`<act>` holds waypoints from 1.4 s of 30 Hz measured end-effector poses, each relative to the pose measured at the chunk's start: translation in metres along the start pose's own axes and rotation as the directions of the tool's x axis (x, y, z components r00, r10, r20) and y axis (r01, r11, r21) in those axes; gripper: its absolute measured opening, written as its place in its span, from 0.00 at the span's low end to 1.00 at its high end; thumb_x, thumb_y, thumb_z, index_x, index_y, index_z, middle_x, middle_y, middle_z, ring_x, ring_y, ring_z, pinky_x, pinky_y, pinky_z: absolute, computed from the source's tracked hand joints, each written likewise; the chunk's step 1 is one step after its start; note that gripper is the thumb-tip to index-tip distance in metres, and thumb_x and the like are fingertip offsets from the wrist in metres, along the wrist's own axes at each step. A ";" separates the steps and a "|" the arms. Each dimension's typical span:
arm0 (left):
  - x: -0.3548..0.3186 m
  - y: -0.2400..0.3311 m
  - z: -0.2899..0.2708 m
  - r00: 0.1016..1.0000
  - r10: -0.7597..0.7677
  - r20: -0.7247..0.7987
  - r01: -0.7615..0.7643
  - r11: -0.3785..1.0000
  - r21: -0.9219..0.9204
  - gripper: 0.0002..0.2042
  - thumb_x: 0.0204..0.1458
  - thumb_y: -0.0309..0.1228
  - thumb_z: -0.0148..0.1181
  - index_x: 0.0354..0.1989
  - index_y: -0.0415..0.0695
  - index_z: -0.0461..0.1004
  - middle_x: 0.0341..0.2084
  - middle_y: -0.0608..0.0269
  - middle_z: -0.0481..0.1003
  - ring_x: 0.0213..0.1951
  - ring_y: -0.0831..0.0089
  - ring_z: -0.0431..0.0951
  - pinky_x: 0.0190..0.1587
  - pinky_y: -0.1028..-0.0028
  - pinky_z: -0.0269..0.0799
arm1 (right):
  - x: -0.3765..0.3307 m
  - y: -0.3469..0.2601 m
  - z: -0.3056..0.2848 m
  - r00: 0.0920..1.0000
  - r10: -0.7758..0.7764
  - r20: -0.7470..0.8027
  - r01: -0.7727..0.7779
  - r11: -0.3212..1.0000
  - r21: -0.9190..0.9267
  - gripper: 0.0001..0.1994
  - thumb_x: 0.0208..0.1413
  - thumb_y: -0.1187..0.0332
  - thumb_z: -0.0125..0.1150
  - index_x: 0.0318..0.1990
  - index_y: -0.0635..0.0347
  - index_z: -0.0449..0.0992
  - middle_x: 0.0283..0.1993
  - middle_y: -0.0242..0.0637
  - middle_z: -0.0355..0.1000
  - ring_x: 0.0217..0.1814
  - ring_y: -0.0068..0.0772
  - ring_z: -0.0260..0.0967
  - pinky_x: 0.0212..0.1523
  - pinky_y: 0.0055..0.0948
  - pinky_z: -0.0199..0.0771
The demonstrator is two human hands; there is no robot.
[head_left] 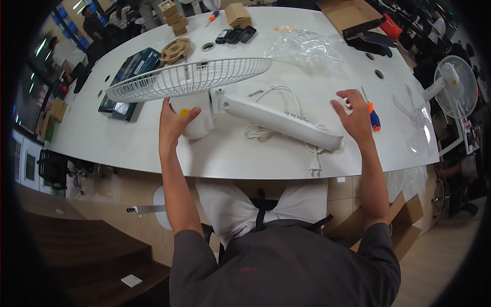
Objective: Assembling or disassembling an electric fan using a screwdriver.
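A white fan head lies on the table in front of me, with its motor housing (203,123) under a round wire grille (238,69). My left hand (174,125) grips the housing from the left, thumb across its front beside a yellow sticker. From the housing a long white control column (276,116) slants to the right, with a power cord (314,165) and plug beside it. Past the column's right end, my right hand (355,116) hovers with fingers loosely bent and apart, nothing visible in them. Just right of it lies an orange-and-blue screwdriver (375,118).
A clear fan blade (420,122) rests at the table's right end. Farther back are clear plastic bags (307,46), a moulded pulp piece (175,50), a dark box (135,66), and an open carton (353,18). A pole on a round base (162,207) stands on the floor, left.
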State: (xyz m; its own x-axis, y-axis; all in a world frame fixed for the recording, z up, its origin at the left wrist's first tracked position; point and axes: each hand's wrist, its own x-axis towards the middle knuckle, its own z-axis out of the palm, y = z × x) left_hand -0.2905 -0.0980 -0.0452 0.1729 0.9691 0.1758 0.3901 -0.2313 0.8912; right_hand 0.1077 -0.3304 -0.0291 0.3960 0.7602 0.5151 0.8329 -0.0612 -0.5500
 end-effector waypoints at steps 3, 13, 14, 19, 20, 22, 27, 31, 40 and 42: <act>0.014 0.011 -0.011 0.990 0.003 0.143 0.013 0.994 -0.111 0.45 0.35 0.35 0.80 0.63 0.32 0.62 0.54 0.48 0.73 0.55 0.61 0.74 0.59 0.67 0.69 | 0.004 -0.042 0.018 0.881 -0.105 0.462 0.033 0.986 0.162 0.33 0.44 0.53 0.77 0.55 0.61 0.74 0.46 0.45 0.75 0.48 0.44 0.72 0.51 0.37 0.73; 0.021 -0.013 0.003 0.974 0.073 0.214 -0.001 0.947 -0.321 0.43 0.32 0.30 0.81 0.62 0.35 0.65 0.53 0.54 0.74 0.52 0.65 0.75 0.56 0.68 0.71 | 0.011 -0.042 0.060 0.727 -0.167 0.666 0.167 0.984 0.065 0.40 0.36 0.55 0.77 0.60 0.57 0.70 0.51 0.48 0.72 0.55 0.51 0.70 0.55 0.40 0.72; 0.024 -0.053 0.009 0.968 0.244 0.059 -0.205 0.904 -0.375 0.38 0.38 0.26 0.78 0.61 0.36 0.66 0.53 0.56 0.74 0.52 0.67 0.75 0.54 0.68 0.74 | 0.012 -0.055 0.056 0.724 -0.144 0.674 0.198 0.980 -0.003 0.40 0.35 0.57 0.77 0.60 0.57 0.69 0.50 0.47 0.72 0.54 0.50 0.69 0.55 0.40 0.71; 0.023 -0.114 -0.003 0.976 0.215 0.034 -0.124 0.680 -0.723 0.31 0.48 0.23 0.70 0.62 0.36 0.65 0.54 0.56 0.74 0.53 0.67 0.75 0.54 0.67 0.74 | 0.021 -0.062 0.065 0.823 -0.141 0.550 0.305 0.927 -0.219 0.41 0.32 0.59 0.77 0.60 0.50 0.67 0.45 0.42 0.68 0.50 0.47 0.67 0.52 0.42 0.69; 0.020 -0.123 -0.002 0.979 0.203 0.026 -0.123 0.682 -0.721 0.31 0.48 0.23 0.70 0.62 0.36 0.65 0.54 0.56 0.74 0.53 0.67 0.75 0.54 0.67 0.74 | 0.020 -0.062 0.067 0.830 -0.148 0.539 0.320 0.916 -0.241 0.41 0.31 0.60 0.77 0.60 0.50 0.68 0.45 0.41 0.68 0.50 0.46 0.66 0.52 0.42 0.68; 0.017 -0.133 -0.004 0.983 0.185 0.014 -0.119 0.686 -0.718 0.31 0.48 0.23 0.69 0.62 0.36 0.65 0.54 0.56 0.74 0.53 0.67 0.75 0.54 0.67 0.74 | 0.021 -0.059 0.068 0.835 -0.156 0.528 0.335 0.905 -0.263 0.42 0.30 0.61 0.78 0.60 0.49 0.68 0.45 0.40 0.67 0.51 0.45 0.64 0.53 0.43 0.67; 0.024 -0.144 0.024 0.982 0.180 0.053 -0.084 0.676 -0.732 0.30 0.49 0.23 0.68 0.62 0.36 0.65 0.54 0.56 0.73 0.53 0.67 0.75 0.55 0.67 0.74 | 0.013 -0.045 0.057 0.869 -0.122 0.480 0.209 0.969 -0.131 0.43 0.30 0.57 0.82 0.60 0.52 0.72 0.50 0.44 0.67 0.54 0.47 0.64 0.55 0.44 0.67; 0.044 -0.114 0.132 0.939 0.263 0.220 0.014 0.612 -0.791 0.30 0.49 0.23 0.68 0.62 0.37 0.65 0.54 0.56 0.73 0.53 0.67 0.75 0.55 0.67 0.74 | -0.002 -0.037 0.036 0.909 -0.226 0.351 0.268 0.960 -0.076 0.41 0.35 0.52 0.81 0.59 0.54 0.72 0.56 0.46 0.67 0.59 0.49 0.63 0.59 0.44 0.67; -0.016 -0.009 0.397 0.675 0.441 0.592 0.328 0.540 -0.775 0.29 0.51 0.23 0.66 0.62 0.37 0.65 0.55 0.56 0.73 0.53 0.67 0.75 0.56 0.67 0.73 | -0.011 0.193 -0.146 0.844 0.174 -0.508 -0.457 0.730 -0.509 0.25 0.47 0.53 0.74 0.47 0.61 0.79 0.47 0.51 0.75 0.52 0.49 0.72 0.54 0.42 0.72; -0.008 -0.010 0.413 0.687 0.417 0.595 0.330 0.551 -0.766 0.28 0.51 0.23 0.66 0.62 0.37 0.65 0.55 0.55 0.73 0.53 0.67 0.75 0.56 0.67 0.73 | -0.013 0.232 -0.185 0.714 0.401 -0.574 -0.695 0.507 -0.510 0.29 0.45 0.50 0.73 0.48 0.65 0.78 0.50 0.55 0.74 0.55 0.54 0.71 0.56 0.46 0.71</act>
State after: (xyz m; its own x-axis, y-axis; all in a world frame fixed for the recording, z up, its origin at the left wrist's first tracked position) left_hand 0.0779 -0.1391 -0.2279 0.8197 0.5185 0.2432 -0.4211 0.2578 0.8696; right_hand 0.3669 -0.4745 -0.0416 0.8385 0.1469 0.5247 0.3446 -0.8889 -0.3019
